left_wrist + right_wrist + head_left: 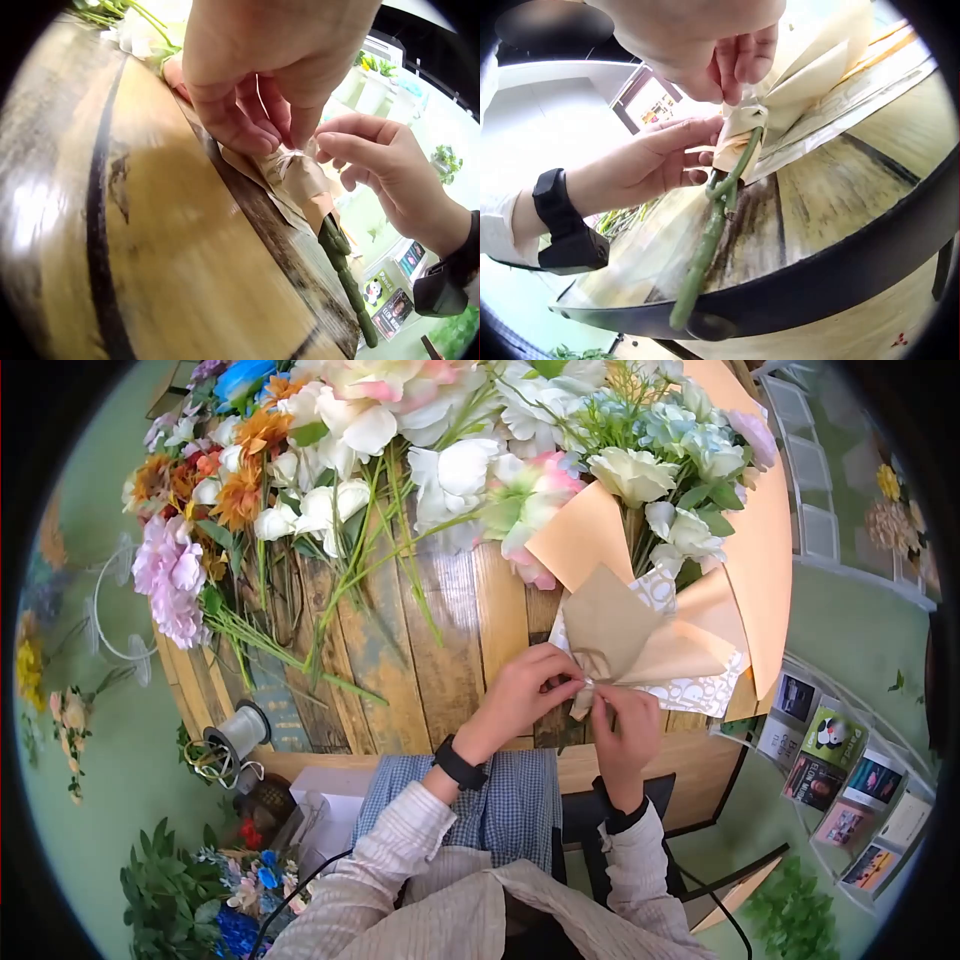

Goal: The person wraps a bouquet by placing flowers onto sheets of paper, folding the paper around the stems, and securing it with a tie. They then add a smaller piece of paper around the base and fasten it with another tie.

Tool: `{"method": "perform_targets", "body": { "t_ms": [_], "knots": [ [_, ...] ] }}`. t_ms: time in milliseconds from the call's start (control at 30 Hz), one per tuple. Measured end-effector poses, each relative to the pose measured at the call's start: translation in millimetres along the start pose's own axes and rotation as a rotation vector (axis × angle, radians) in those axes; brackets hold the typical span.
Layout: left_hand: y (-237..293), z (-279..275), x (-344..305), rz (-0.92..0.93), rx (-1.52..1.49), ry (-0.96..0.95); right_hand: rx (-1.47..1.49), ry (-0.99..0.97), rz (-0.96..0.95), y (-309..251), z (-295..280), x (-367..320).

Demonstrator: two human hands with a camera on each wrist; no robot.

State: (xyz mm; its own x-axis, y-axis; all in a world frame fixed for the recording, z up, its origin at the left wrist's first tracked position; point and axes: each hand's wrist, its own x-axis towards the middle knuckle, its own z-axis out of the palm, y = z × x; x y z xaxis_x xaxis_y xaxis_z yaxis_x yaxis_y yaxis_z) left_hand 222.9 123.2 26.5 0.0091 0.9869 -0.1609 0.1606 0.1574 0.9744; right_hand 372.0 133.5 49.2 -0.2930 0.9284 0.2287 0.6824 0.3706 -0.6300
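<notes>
A bouquet wrapped in tan paper and white patterned paper lies at the table's front right. Its gathered neck carries a thin pale string, tied round the paper. My left hand pinches the string at the neck between thumb and fingertips. From the other side, my right hand pinches it too, thumb against forefinger, fingertips close to the left ones. Below the neck, a thick green stem sticks out past the table edge. White and pale blue flowers show at the bouquet's top.
Loose white flowers and orange flowers with long green stems cover the back and left of the wooden table. A spool stands by the left edge. A rack of booklets is at the right.
</notes>
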Motion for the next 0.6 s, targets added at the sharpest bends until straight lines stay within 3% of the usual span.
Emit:
{"method": "perform_targets", "body": {
  "t_ms": [133, 600],
  "knots": [
    [-0.9, -2.2, 2.6, 0.029, 0.027, -0.005, -0.15, -0.006, -0.14, 3.5, 6.5, -0.3],
    [-3.5, -14.1, 15.0, 0.042, 0.046, -0.156, -0.207, 0.013, -0.199, 7.3, 14.0, -2.5]
  ]
}}
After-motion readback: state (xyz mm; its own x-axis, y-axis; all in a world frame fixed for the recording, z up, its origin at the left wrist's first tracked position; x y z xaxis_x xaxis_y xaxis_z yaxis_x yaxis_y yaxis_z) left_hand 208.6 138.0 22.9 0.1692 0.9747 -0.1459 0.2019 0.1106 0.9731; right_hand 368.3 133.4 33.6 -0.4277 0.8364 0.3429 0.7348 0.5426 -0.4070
